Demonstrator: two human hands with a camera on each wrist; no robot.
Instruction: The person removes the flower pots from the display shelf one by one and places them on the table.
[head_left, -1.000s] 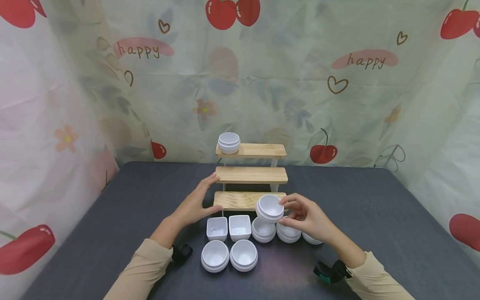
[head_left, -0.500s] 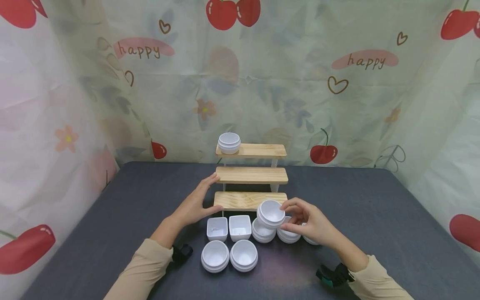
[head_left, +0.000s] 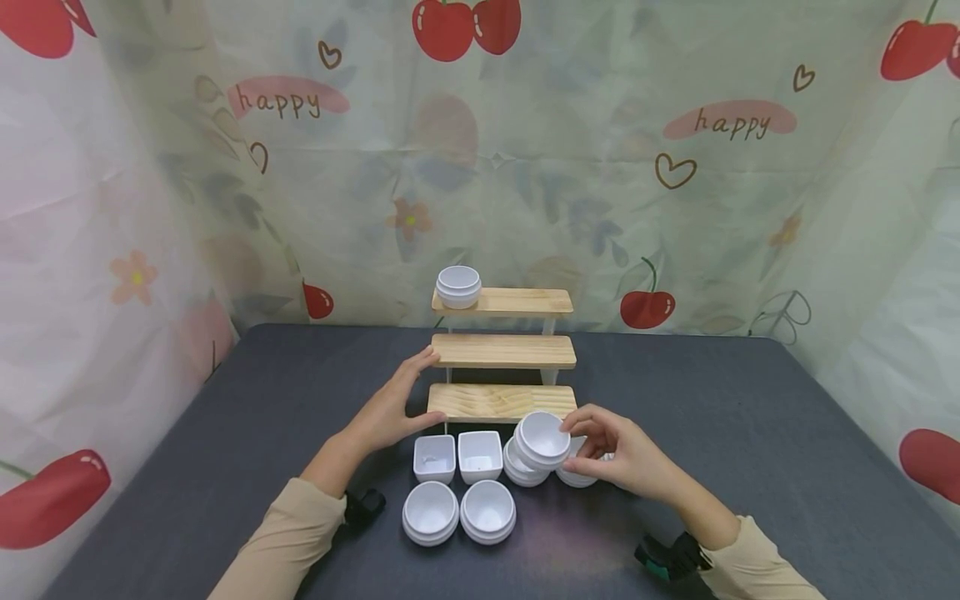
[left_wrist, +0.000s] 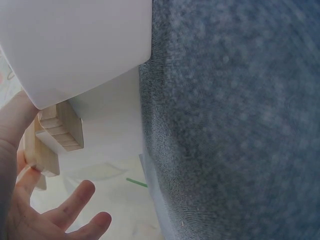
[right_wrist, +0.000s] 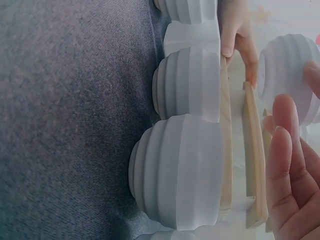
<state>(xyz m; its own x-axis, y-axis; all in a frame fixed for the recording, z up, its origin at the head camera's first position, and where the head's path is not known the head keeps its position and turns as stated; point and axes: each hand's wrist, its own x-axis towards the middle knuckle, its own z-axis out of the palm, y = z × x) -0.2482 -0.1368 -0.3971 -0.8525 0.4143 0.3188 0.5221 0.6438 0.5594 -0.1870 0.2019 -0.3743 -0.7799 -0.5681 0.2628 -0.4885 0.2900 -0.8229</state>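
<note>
My right hand (head_left: 626, 454) pinches a white round ribbed bowl (head_left: 543, 437) by its right side, thumb below and fingers at the rim. In the right wrist view the held bowl (right_wrist: 287, 75) is raised above the other bowls. It overlaps another round bowl (head_left: 522, 473) in the head view, and my fingers partly cover one more (head_left: 577, 479). A three-tier wooden stand (head_left: 502, 351) stands behind. At its left end is my left hand (head_left: 393, 408), thumb by the bottom shelf and a finger touching the middle one; its other fingers extend loosely in the left wrist view.
Another round bowl (head_left: 458, 286) sits at the left end of the top shelf (head_left: 525, 300). Two square white bowls (head_left: 481, 455) stand in front of the stand, with two round bowls (head_left: 431, 512) nearer me. A patterned curtain (head_left: 495, 167) encloses the dark tabletop (head_left: 720, 400).
The right hand has lowered the held bowl and brought it slightly nearer me, away from the bottom shelf. The left hand stays in place.
</note>
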